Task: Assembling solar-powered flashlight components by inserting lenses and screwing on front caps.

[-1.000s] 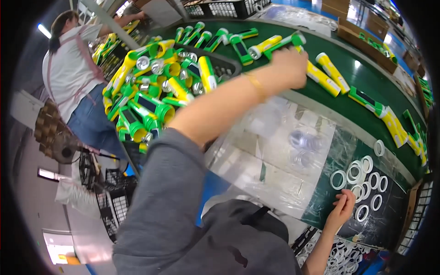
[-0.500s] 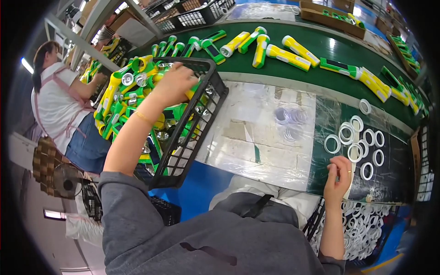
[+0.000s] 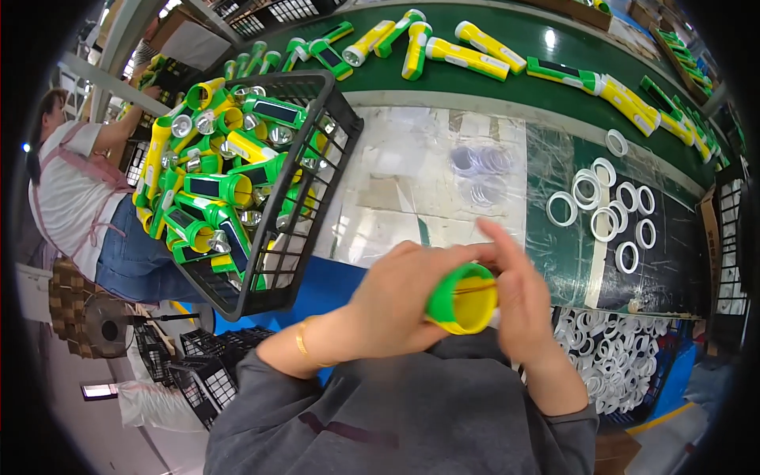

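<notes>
My left hand [image 3: 400, 297] is wrapped round a green and yellow flashlight casing [image 3: 475, 305] in front of my body. The casing's open round end faces me, and its yellow inside shows. From the other side my right hand [image 3: 518, 297] presses against the casing by its rim. The right index finger sticks up and is slightly blurred; part of that hand's grip is hidden. On the bench beyond lie several white rings [image 3: 586, 190] and some clear round lenses [image 3: 479, 162].
At left, a black crate [image 3: 305, 214] is heaped with green and yellow flashlights [image 3: 210, 186]. More lie along the green conveyor [image 3: 546, 43] behind the bench [image 3: 380, 226]. A bin of white rings [image 3: 606, 356] stands below right. A co-worker [image 3: 87, 190] sits at far left.
My left hand has come from the crate to my front with a flashlight casing. My right hand has moved left from beside the rings to meet it. The view has shifted slightly.
</notes>
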Demonstrator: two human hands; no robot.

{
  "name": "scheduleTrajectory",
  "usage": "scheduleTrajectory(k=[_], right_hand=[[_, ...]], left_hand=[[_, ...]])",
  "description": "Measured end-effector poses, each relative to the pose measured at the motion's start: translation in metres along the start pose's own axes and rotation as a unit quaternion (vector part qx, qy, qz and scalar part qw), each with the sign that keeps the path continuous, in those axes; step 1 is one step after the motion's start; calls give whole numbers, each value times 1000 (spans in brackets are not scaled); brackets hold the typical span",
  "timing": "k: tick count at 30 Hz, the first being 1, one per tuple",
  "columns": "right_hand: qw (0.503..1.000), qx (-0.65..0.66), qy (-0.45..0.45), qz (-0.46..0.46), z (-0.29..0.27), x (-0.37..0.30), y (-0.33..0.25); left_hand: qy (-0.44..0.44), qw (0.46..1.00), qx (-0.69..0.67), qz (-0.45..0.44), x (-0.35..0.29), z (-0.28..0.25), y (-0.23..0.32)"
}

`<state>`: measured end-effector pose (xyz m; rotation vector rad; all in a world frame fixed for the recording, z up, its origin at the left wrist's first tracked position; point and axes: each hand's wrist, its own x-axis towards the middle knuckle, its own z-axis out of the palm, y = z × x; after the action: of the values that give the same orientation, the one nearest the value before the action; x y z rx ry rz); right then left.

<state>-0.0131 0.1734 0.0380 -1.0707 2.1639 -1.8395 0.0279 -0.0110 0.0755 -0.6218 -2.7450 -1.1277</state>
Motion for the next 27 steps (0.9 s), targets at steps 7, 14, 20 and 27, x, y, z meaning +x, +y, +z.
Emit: scheduleTrajectory(k=[7,14,20,27], right_hand=[[885,303,62,348,-42,-18,17],[965,-182,12,-187,-24,0,17],[973,-156,-16,-170,-14,-11,18],[973,-177,-35,-144,-9,-15,10]], left_hand=[[34,993,41,102,26,45,-22],[-14,936,-352,12,19,60,-30],[15,942,-326,78,7,62,-43],[40,917,-387,83,10,72,-48]])
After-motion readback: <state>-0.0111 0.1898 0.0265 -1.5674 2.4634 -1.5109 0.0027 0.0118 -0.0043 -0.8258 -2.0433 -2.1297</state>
